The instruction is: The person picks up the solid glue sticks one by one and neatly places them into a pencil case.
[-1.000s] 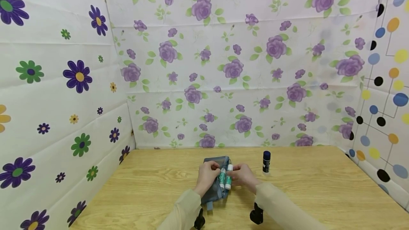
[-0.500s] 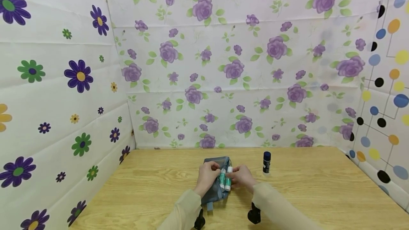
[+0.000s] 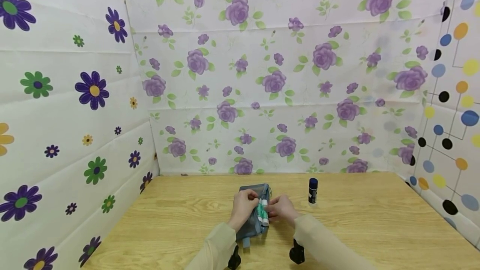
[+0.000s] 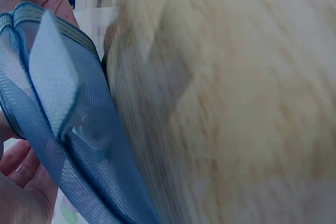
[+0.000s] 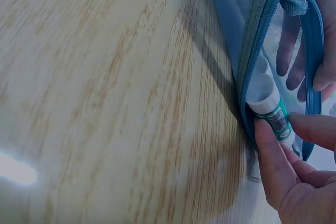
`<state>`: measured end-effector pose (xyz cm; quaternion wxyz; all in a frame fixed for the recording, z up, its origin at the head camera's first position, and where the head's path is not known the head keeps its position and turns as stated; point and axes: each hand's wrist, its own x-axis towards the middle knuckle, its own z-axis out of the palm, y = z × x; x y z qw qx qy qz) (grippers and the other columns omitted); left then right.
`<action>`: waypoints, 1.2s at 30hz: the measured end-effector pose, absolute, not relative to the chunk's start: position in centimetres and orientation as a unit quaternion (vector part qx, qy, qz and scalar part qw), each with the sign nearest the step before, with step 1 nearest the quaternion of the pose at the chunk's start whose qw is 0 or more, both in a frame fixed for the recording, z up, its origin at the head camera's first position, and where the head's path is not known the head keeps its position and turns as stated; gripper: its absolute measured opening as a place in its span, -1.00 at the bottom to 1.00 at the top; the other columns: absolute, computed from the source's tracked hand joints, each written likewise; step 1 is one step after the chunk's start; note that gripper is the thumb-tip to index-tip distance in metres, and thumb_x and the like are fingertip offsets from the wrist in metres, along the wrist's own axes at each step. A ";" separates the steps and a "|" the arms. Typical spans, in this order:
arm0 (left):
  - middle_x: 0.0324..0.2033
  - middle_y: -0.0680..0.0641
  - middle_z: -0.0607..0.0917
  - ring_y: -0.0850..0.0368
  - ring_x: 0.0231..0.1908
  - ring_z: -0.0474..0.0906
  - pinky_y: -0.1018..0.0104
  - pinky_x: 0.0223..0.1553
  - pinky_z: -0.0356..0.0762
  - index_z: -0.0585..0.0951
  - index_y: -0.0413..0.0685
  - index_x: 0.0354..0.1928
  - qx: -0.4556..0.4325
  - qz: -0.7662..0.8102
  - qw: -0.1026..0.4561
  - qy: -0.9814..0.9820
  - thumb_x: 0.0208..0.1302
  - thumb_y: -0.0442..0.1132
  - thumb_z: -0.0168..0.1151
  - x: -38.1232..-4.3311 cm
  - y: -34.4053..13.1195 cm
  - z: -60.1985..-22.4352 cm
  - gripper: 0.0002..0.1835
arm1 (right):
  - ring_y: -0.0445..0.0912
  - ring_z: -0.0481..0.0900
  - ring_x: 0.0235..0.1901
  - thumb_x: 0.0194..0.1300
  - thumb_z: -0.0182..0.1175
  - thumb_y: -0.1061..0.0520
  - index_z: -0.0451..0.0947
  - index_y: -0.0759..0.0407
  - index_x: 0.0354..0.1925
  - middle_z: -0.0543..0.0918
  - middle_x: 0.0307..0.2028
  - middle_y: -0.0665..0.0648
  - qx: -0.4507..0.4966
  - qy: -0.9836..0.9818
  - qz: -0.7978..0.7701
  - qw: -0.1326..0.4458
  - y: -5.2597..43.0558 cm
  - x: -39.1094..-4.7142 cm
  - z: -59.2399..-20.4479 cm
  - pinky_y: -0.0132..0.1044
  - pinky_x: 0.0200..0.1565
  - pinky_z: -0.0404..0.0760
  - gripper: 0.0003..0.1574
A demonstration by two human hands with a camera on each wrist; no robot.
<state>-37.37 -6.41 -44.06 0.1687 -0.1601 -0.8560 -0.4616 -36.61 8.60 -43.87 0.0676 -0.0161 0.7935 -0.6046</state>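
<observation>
A blue mesh zip pouch (image 3: 248, 227) lies on the table with its zipper side spread apart. My left hand (image 3: 243, 206) grips the pouch's edge near the opening. Two white-and-green glue sticks (image 3: 260, 212) lie side by side at the opening. My right hand (image 3: 282, 208) pinches the right-hand glue stick (image 5: 265, 98) between thumb and finger. In the right wrist view that stick sits within the zipper rim, with the other partly hidden behind it. The pouch's pale fabric tab (image 4: 55, 72) fills much of the left wrist view's left side.
A dark-blue-capped tube (image 3: 313, 191) with a white base stands upright on the wooden table (image 3: 180, 220), right of the hands. Patterned cloth walls (image 3: 247, 95) enclose the table at the back and both sides.
My right hand has moved slightly left and down, bringing its glue stick from the pouch's right edge into the opening beside the other one. My left hand stays put; the dark-blue-capped tube has not moved.
</observation>
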 end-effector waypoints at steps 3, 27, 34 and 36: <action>-0.54 0.05 0.56 0.19 -0.54 0.45 0.34 -0.55 0.41 0.62 -0.25 -0.39 -0.163 -0.463 0.170 -0.854 0.06 -0.47 0.20 -37.4 -6.4 -44.1 -0.93 | -0.04 0.56 -0.52 0.13 0.16 0.40 0.49 0.52 -0.24 0.54 -0.46 0.23 -0.021 0.792 -0.605 0.073 8.6 -36.4 -43.7 -0.15 -0.40 0.57 -0.81; -0.55 0.05 0.57 0.17 -0.50 0.48 0.34 -0.50 0.43 0.63 -0.28 -0.41 -0.164 -0.456 0.183 -0.855 0.04 -0.47 0.20 -37.2 -6.3 -43.8 -0.93 | -0.06 0.57 -0.62 0.13 0.14 0.41 0.54 0.52 -0.37 0.56 -0.60 0.24 -0.061 0.799 -0.591 0.094 8.0 -35.8 -43.7 -0.21 -0.48 0.57 -0.90; -0.56 0.05 0.56 0.17 -0.51 0.48 0.34 -0.50 0.43 0.63 -0.28 -0.41 -0.165 -0.457 0.184 -0.855 0.03 -0.46 0.21 -37.2 -6.3 -43.9 -0.94 | -0.06 0.57 -0.61 0.13 0.15 0.41 0.53 0.52 -0.34 0.58 -0.59 0.25 -0.058 0.792 -0.600 0.097 8.4 -36.0 -43.9 -0.19 -0.47 0.57 -0.88; -0.56 0.05 0.56 0.17 -0.51 0.47 0.34 -0.50 0.43 0.63 -0.28 -0.41 -0.166 -0.457 0.183 -0.854 0.03 -0.46 0.21 -37.2 -6.4 -43.9 -0.93 | -0.06 0.57 -0.61 0.13 0.15 0.41 0.51 0.51 -0.35 0.57 -0.58 0.25 -0.053 0.787 -0.607 0.097 8.5 -36.0 -43.9 -0.18 -0.46 0.57 -0.90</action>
